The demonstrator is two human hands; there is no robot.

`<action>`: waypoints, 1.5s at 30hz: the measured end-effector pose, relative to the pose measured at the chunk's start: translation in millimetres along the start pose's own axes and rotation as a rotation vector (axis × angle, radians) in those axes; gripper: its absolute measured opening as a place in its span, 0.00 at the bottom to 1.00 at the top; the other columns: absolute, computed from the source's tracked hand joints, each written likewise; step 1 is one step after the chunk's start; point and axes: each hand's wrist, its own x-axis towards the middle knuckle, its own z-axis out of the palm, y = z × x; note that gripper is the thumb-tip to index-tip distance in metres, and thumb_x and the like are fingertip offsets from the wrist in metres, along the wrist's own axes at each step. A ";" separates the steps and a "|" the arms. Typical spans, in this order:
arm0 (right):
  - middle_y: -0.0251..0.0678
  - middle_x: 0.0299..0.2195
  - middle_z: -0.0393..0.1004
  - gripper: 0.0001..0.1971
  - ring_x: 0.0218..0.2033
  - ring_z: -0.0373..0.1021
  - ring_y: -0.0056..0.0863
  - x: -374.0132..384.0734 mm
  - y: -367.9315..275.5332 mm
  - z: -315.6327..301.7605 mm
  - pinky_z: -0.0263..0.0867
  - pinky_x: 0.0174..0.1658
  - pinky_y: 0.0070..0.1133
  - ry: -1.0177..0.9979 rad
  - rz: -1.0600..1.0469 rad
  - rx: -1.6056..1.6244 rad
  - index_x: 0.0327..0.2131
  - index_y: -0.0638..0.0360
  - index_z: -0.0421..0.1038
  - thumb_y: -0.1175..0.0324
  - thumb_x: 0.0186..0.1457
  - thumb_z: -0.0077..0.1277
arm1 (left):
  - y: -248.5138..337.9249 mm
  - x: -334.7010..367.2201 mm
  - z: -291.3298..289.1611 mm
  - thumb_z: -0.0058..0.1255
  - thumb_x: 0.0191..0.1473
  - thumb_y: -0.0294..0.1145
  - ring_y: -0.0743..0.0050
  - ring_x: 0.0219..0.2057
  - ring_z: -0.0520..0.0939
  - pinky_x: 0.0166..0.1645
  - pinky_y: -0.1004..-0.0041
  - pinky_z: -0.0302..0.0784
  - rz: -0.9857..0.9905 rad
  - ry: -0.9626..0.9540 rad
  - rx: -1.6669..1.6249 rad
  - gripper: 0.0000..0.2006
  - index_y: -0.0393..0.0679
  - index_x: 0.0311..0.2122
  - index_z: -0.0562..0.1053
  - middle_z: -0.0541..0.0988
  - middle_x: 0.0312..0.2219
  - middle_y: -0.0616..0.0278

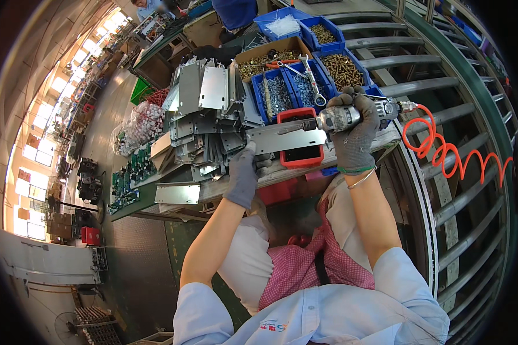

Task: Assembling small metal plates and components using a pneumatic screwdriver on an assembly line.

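Observation:
My left hand (pixel 244 175), in a grey glove, grips the left end of a flat silver metal plate (pixel 288 141) between thumb and fingers. The plate lies level across a red bin (pixel 301 164) at the bench's front edge. My right hand (pixel 355 135), also gloved, is closed round a silver pneumatic screwdriver (pixel 335 119). Its long bit points left, just above the plate; whether the tip touches anything I cannot tell. From the tool's rear runs a coiled orange air hose (pixel 422 138). A tall pile of bent metal plates (pixel 204 115) stands beyond my left hand.
Blue bins of brass fittings (pixel 341 70) and small silver screws (pixel 277 95) stand behind the red bin. A combination wrench (pixel 312 80) lies across them. Roller conveyor (pixel 460 155) runs along the right. One loose plate (pixel 178 194) rests at the bench's left front; bagged parts (pixel 144 125) lie beyond.

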 end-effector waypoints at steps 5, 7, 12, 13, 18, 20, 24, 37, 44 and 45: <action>0.36 0.32 0.71 0.10 0.29 0.70 0.23 4.7 -2.0 -0.5 0.69 0.39 0.25 0.032 -0.009 0.050 0.38 0.60 0.64 0.76 0.50 0.45 | -10.9 1.9 7.0 0.51 0.55 0.42 0.71 0.24 0.78 0.25 0.76 0.76 -0.215 0.088 -0.446 0.12 0.44 0.35 0.70 0.78 0.25 0.60; 0.37 0.33 0.71 0.10 0.29 0.70 0.23 3.7 0.3 0.2 0.69 0.39 0.25 0.035 -0.002 0.053 0.39 0.60 0.64 0.76 0.50 0.45 | -17.9 0.9 6.7 0.51 0.55 0.42 0.70 0.27 0.78 0.29 0.74 0.77 -0.221 0.058 -0.448 0.12 0.44 0.36 0.70 0.77 0.27 0.60; 0.37 0.33 0.71 0.11 0.29 0.70 0.22 -0.8 6.6 4.0 0.69 0.40 0.25 0.021 0.003 -0.002 0.39 0.60 0.64 0.76 0.50 0.45 | -23.9 8.2 11.5 0.50 0.56 0.39 0.67 0.36 0.77 0.39 0.69 0.78 -0.199 0.052 -0.424 0.12 0.44 0.40 0.68 0.75 0.34 0.59; 0.37 0.33 0.71 0.11 0.29 0.70 0.22 -0.8 8.2 3.6 0.69 0.40 0.25 0.018 0.008 -0.003 0.39 0.60 0.64 0.76 0.50 0.45 | -23.4 8.3 11.9 0.49 0.56 0.38 0.67 0.37 0.77 0.41 0.67 0.77 -0.196 0.048 -0.465 0.12 0.44 0.41 0.68 0.74 0.36 0.59; 0.36 0.33 0.72 0.11 0.30 0.70 0.22 1.5 7.9 -1.7 0.69 0.41 0.25 -0.008 0.019 0.043 0.39 0.60 0.65 0.75 0.49 0.45 | -13.2 -7.9 15.7 0.44 0.58 0.35 0.67 0.37 0.76 0.42 0.64 0.77 -0.103 0.022 -0.448 0.10 0.43 0.42 0.68 0.74 0.36 0.60; 0.36 0.33 0.72 0.11 0.30 0.70 0.22 2.3 5.9 -1.2 0.69 0.41 0.25 -0.013 0.008 0.029 0.39 0.60 0.65 0.75 0.49 0.45 | -5.4 -20.2 15.5 0.42 0.58 0.35 0.71 0.34 0.76 0.40 0.70 0.75 0.084 -0.043 -0.378 0.10 0.40 0.39 0.69 0.74 0.33 0.62; 0.34 0.31 0.71 0.12 0.28 0.70 0.26 3.9 2.6 1.0 0.70 0.39 0.28 0.019 0.015 0.020 0.41 0.58 0.63 0.74 0.50 0.44 | 13.6 -37.9 14.1 0.42 0.58 0.35 0.78 0.28 0.72 0.33 0.76 0.70 0.254 0.009 -0.168 0.11 0.37 0.33 0.70 0.73 0.27 0.66; 0.35 0.35 0.70 0.13 0.32 0.70 0.22 -9.8 20.8 1.2 0.69 0.41 0.25 0.009 0.037 -0.104 0.42 0.58 0.62 0.75 0.51 0.44 | 22.1 -55.0 38.2 0.46 0.56 0.31 0.82 0.19 0.64 0.24 0.75 0.64 0.624 0.124 0.818 0.10 0.34 0.29 0.70 0.66 0.14 0.64; 0.34 0.36 0.70 0.14 0.34 0.70 0.21 -14.7 25.4 2.6 0.69 0.44 0.25 -0.026 0.023 -0.138 0.44 0.58 0.61 0.73 0.53 0.45 | 14.0 -50.4 37.9 0.49 0.50 0.29 0.56 0.16 0.73 0.23 0.66 0.66 0.754 0.150 0.920 0.08 0.36 0.25 0.68 0.70 0.15 0.51; 0.34 0.36 0.70 0.14 0.34 0.70 0.21 -15.2 24.9 2.8 0.69 0.44 0.25 -0.025 0.023 -0.139 0.44 0.58 0.61 0.73 0.53 0.45 | 15.9 -52.2 38.1 0.49 0.51 0.29 0.66 0.18 0.70 0.25 0.69 0.67 0.709 0.143 0.962 0.08 0.35 0.27 0.69 0.69 0.16 0.54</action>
